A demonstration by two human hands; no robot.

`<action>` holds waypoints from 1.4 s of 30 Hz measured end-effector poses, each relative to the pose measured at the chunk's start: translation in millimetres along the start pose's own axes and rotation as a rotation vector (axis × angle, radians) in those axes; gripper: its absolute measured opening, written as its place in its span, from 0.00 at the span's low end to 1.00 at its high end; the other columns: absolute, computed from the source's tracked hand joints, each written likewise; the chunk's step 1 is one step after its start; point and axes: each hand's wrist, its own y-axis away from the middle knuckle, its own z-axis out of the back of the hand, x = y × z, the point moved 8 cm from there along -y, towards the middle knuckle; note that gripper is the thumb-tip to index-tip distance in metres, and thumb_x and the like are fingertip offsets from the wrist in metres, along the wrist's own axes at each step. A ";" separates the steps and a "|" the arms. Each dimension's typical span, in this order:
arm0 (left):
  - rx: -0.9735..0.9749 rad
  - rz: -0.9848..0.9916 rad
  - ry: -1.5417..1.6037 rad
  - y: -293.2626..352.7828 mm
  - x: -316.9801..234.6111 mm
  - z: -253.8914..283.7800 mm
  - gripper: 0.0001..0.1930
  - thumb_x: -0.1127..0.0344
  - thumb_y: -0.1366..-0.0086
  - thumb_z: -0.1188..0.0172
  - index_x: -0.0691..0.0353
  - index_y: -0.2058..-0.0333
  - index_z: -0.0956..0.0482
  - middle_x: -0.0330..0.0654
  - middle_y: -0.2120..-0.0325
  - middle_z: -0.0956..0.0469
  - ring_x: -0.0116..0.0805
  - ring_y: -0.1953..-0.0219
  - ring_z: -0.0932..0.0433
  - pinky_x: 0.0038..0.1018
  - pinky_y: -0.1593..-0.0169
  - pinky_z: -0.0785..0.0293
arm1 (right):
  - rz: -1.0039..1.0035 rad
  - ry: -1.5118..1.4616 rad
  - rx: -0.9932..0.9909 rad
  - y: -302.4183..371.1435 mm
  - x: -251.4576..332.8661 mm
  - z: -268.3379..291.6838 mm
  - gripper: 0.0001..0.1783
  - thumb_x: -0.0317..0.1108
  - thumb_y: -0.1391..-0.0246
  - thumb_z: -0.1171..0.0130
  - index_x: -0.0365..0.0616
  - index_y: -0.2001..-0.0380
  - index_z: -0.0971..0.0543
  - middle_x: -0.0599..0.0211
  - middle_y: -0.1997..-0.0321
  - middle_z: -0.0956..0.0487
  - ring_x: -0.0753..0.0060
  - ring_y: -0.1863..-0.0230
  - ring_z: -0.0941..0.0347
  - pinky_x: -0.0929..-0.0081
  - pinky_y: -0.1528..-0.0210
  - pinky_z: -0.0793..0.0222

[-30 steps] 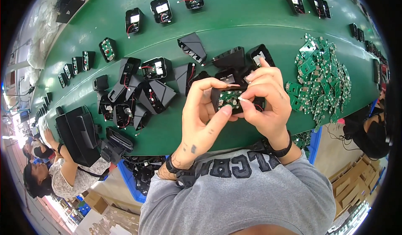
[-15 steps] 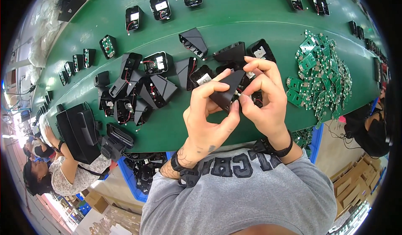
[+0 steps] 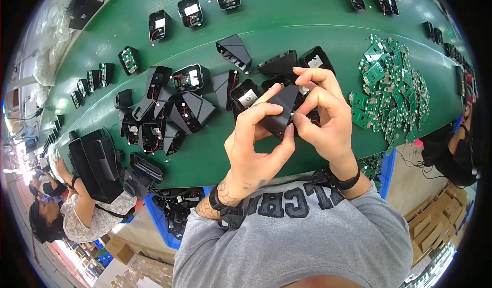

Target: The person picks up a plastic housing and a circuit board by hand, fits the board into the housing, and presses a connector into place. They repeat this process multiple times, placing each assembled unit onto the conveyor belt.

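My left hand [image 3: 254,140] is closed round a black wedge-shaped plastic housing [image 3: 280,114], its thumb at the lower edge and its fingers over the flat side. At the housing's right edge my right hand [image 3: 324,120] has thumb and forefinger pinched on a small whitish piece, perhaps a wire connector; most of it is hidden by the fingertips. The inside of the housing is turned away from view. Just beyond my hands lie more black housings, among them an open one with a metal part [image 3: 247,97] and a wedge-shaped one [image 3: 278,63].
A heap of green circuit boards [image 3: 393,85] lies to the right. Piled housings with red wires [image 3: 192,112] are at left. Along the far side stand open housings [image 3: 190,12]. A black box [image 3: 97,165] is near a co-worker [image 3: 77,216]. A blue bin [image 3: 163,221] sits below the table edge.
My right fingertips have closed in a little on the housing's edge, and the housing has turned slightly. The whole scene has shifted a bit in view. Both hands keep their hold.
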 end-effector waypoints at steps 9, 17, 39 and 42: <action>-0.004 0.009 -0.061 -1.7 -1.5 5.3 0.24 0.82 0.46 0.37 0.66 0.52 0.37 0.67 0.45 0.30 0.36 0.54 0.20 0.25 0.56 0.19 | -0.010 0.070 0.100 -5.2 3.1 1.3 0.08 0.18 0.62 0.34 0.38 0.77 0.23 0.58 0.49 0.29 0.55 0.39 0.33 0.57 0.37 0.38; -0.034 -0.110 -0.098 5.4 -12.7 3.5 0.25 0.82 0.50 0.32 0.69 0.53 0.31 0.66 0.49 0.26 0.36 0.61 0.16 0.22 0.65 0.18 | -0.052 -0.023 0.140 -8.1 4.3 6.9 0.11 0.23 0.65 0.27 0.41 0.76 0.21 0.64 0.56 0.27 0.67 0.50 0.29 0.70 0.46 0.34; -0.058 0.160 0.106 -8.0 0.0 22.8 0.21 0.81 0.43 0.43 0.67 0.50 0.36 0.50 0.60 0.24 0.32 0.63 0.20 0.24 0.61 0.19 | 0.325 0.469 -0.011 2.1 60.4 10.3 0.06 0.31 0.53 0.32 0.45 0.72 0.20 0.73 0.65 0.25 0.64 0.48 0.31 0.57 0.44 0.35; -0.072 0.046 -0.055 -3.7 -9.3 19.1 0.22 0.81 0.44 0.42 0.67 0.50 0.36 0.49 0.61 0.24 0.32 0.63 0.20 0.23 0.60 0.20 | 0.190 0.216 -0.117 -0.5 41.8 16.7 0.06 0.30 0.55 0.30 0.44 0.72 0.16 0.73 0.67 0.23 0.65 0.51 0.31 0.66 0.47 0.34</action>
